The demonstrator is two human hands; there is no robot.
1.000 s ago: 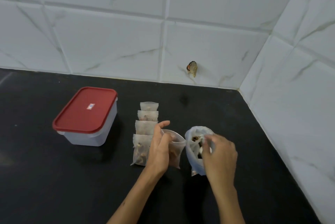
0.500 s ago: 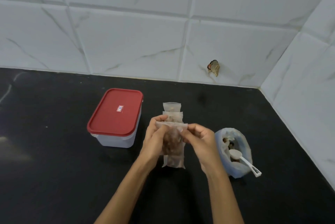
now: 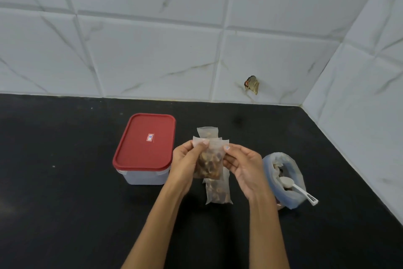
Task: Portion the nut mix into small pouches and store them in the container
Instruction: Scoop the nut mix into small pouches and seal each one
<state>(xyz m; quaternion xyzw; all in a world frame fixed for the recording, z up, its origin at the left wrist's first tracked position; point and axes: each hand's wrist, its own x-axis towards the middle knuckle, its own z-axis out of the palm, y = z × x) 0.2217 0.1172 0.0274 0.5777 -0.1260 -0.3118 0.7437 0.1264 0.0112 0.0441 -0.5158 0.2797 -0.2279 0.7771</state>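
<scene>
Here the left hand and right hand pinch the top corners of a filled pouch, held above the bench. It looks light, soft and floppy; best gripped along its top edge.

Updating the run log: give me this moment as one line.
both hands pinch filled pouch top | left hand | right hand | container lidded | scoop in nut bag
</scene>
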